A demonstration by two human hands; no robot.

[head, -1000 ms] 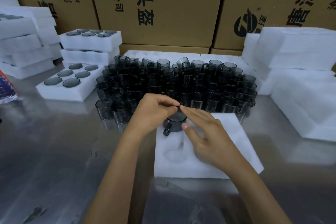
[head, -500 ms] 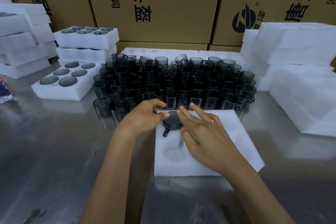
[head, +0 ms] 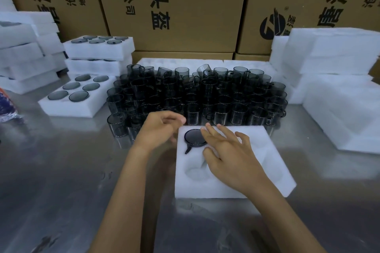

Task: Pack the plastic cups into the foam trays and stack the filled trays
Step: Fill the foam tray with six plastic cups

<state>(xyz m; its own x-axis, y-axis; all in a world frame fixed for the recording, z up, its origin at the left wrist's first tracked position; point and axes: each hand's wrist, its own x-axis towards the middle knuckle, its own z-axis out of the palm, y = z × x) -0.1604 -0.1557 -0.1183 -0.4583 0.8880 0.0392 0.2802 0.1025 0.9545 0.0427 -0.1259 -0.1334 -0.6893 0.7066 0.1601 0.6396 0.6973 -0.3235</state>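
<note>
Fingers [head: 213, 132] of my right hand [head: 230, 156] are straight and spread, tips resting on the cup [head: 194, 137] seated in the far-left pocket of the tray [head: 226, 189]. My left hand [head: 159, 128] hovers beside the tray's far-left corner, fingers loosely curled, holding nothing. Loose cups [head: 195, 96] stand massed just beyond the tray.

Only one view here, a wide-angle cam on the person's head, looking forward and tilted down over the metal surface [head: 61, 181]. It sits close: both forearms run in from the bottom of the shot, and the left hand [head: 158, 129] and right hand [head: 230, 154] land about mid-frame. The surface's near edge is out of shot, its far edge sits up against cardboard boxes [head: 185, 6], and straight lines bow toward the sides
</note>
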